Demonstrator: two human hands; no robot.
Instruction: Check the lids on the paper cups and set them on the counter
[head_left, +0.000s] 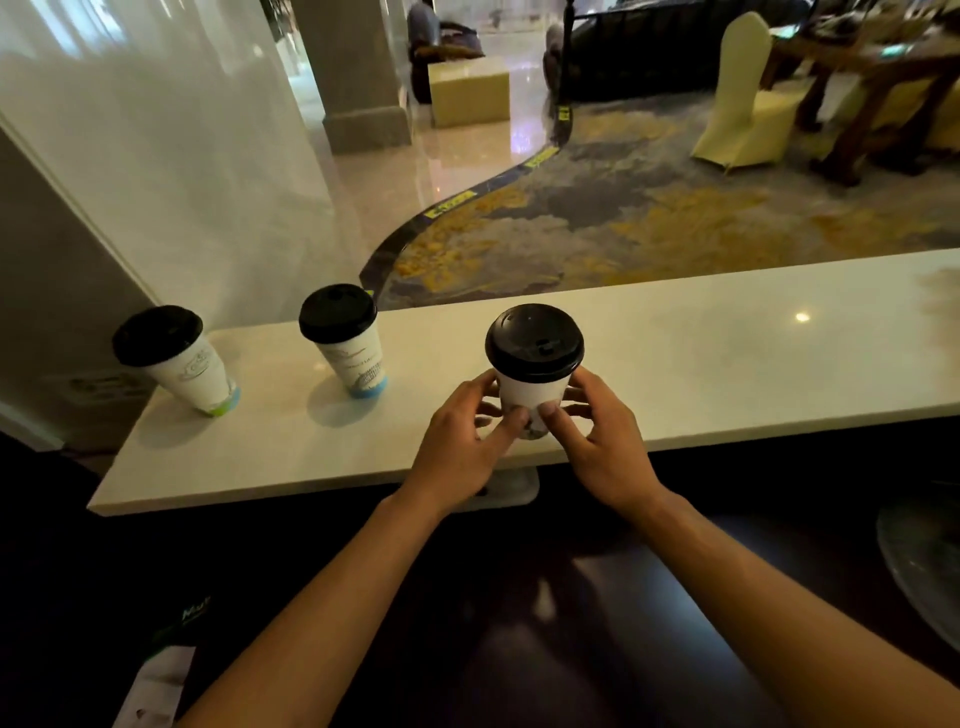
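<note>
A white paper cup (525, 397) with a black lid (534, 343) stands near the front edge of the white counter (727, 358). My left hand (462, 441) and my right hand (597, 441) hold it from both sides, thumbs pinching its lower front. Two more lidded white cups stand to the left: one with a blue base (353, 358), one with a green base (189, 371) at the counter's left end. Both look tilted in the wide-angle view.
A white wall and pillar rise behind the counter's left end. Beyond the counter lies patterned carpet with a covered chair (743, 98) and a wooden table (883, 78). A seated person (423, 31) is far back. A glass dish (924, 561) sits low right.
</note>
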